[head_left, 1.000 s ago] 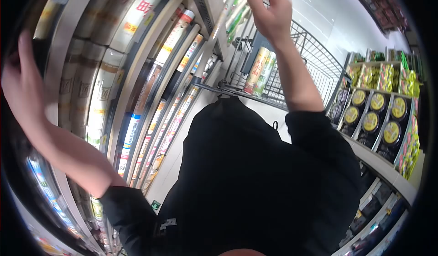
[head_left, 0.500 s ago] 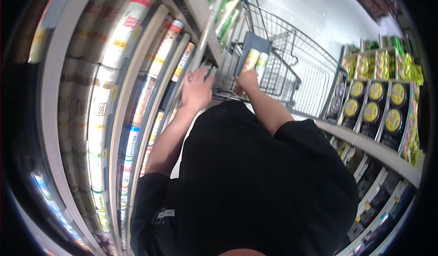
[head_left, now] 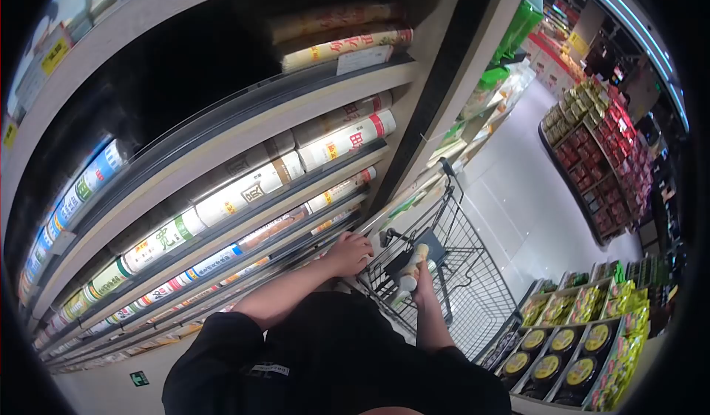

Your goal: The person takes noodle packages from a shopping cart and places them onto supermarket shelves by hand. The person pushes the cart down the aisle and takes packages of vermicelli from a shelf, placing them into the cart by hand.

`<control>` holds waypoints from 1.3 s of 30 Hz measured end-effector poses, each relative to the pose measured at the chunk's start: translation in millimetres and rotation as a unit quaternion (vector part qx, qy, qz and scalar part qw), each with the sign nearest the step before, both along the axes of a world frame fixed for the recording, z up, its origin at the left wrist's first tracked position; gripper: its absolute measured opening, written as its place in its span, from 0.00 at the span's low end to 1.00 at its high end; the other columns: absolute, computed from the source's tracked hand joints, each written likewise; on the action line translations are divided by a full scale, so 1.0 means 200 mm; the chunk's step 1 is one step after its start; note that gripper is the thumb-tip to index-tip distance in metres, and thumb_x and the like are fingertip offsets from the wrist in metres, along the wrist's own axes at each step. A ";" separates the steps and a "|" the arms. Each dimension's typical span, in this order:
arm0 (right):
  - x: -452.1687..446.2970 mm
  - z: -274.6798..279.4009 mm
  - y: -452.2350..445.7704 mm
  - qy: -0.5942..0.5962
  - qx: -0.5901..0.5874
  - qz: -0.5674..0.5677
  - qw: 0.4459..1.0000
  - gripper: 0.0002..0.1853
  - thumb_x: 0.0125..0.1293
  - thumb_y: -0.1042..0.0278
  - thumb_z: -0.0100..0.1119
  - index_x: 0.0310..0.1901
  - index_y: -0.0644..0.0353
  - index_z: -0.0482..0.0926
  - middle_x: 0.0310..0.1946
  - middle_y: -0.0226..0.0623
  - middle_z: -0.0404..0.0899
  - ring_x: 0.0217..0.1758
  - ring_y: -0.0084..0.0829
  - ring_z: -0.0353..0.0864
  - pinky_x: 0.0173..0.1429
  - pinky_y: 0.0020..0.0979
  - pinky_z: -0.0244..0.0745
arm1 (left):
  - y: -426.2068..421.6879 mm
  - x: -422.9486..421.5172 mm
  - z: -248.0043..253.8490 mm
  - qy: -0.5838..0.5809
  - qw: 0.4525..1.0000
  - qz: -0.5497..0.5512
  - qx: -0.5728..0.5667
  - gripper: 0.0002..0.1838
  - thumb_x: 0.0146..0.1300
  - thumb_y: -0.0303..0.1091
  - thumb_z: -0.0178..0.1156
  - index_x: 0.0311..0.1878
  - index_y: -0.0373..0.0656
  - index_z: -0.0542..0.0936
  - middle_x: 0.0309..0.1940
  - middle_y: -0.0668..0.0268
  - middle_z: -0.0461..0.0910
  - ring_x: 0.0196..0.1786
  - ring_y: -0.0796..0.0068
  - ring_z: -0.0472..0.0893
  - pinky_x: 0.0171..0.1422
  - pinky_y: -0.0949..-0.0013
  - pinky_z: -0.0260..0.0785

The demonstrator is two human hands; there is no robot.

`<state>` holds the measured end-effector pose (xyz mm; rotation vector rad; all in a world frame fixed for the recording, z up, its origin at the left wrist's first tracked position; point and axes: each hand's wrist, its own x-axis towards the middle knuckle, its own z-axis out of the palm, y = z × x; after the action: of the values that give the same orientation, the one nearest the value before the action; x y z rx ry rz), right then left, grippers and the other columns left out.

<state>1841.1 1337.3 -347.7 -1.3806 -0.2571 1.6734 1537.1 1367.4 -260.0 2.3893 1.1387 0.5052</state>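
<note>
One package (head_left: 411, 270) in the closed right hand (head_left: 424, 282) — left hand (head_left: 350, 254) half-curled, hold unclear, beside shelves (head_left: 325, 160)

- A cream cylindrical package (head_left: 415, 263) with yellowish printing, its wording too blurred to read, tilts along a line from about 1 o'clock to 7 o'clock. It is at the near-left end of the shopping cart (head_left: 473, 289), and the right hand's fingers (head_left: 423, 270) close on its 4 o'clock side.
- A whitish-green package end (head_left: 401, 295) shows at about 7 o'clock from the cream one, close beside it; the rest is hidden or blurred.
- The cart, of dark wire mesh, stands upright on the floor, its basket stretching towards 4 o'clock.
</note>
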 end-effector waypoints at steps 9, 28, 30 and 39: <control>-0.29 1.31 -0.06 -0.271 0.456 0.179 0.829 0.37 0.56 0.74 0.64 0.70 0.62 0.67 0.54 0.40 0.77 0.59 0.35 0.78 0.66 0.36 0.72 | -0.02 -0.20 1.17 -0.395 0.900 0.026 -0.181 0.46 0.67 0.34 0.71 0.82 0.48 0.54 0.68 0.58 0.71 0.62 0.67 0.79 0.65 0.63 0.76; -0.97 2.70 1.24 -0.682 0.661 0.196 0.245 0.20 0.70 0.63 0.64 0.60 0.62 0.79 0.48 0.48 0.83 0.53 0.51 0.81 0.59 0.47 0.77 | 0.25 -0.73 2.14 -0.064 0.858 0.472 0.194 0.32 0.63 0.43 0.73 0.68 0.39 0.78 0.57 0.49 0.84 0.58 0.59 0.83 0.62 0.60 0.75; -1.00 2.75 1.35 -0.743 0.568 0.243 0.257 0.19 0.71 0.61 0.63 0.56 0.66 0.82 0.46 0.53 0.84 0.52 0.53 0.83 0.57 0.48 0.79 | 0.35 -0.75 2.15 -0.031 0.850 0.468 0.241 0.33 0.64 0.44 0.72 0.69 0.39 0.77 0.59 0.47 0.83 0.62 0.53 0.82 0.67 0.58 0.73; -1.11 2.83 1.37 -0.670 0.584 0.254 0.382 0.27 0.73 0.47 0.51 0.59 0.59 0.85 0.59 0.59 0.82 0.67 0.46 0.80 0.71 0.38 0.71 | 0.60 -0.73 2.26 -0.161 0.829 0.480 0.238 0.31 0.65 0.36 0.71 0.68 0.35 0.75 0.66 0.47 0.79 0.67 0.52 0.79 0.73 0.60 0.69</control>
<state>1618.3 1610.8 219.3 -1.0133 -2.4053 -0.1630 1390.2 1487.1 191.8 1.7520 2.1899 1.6013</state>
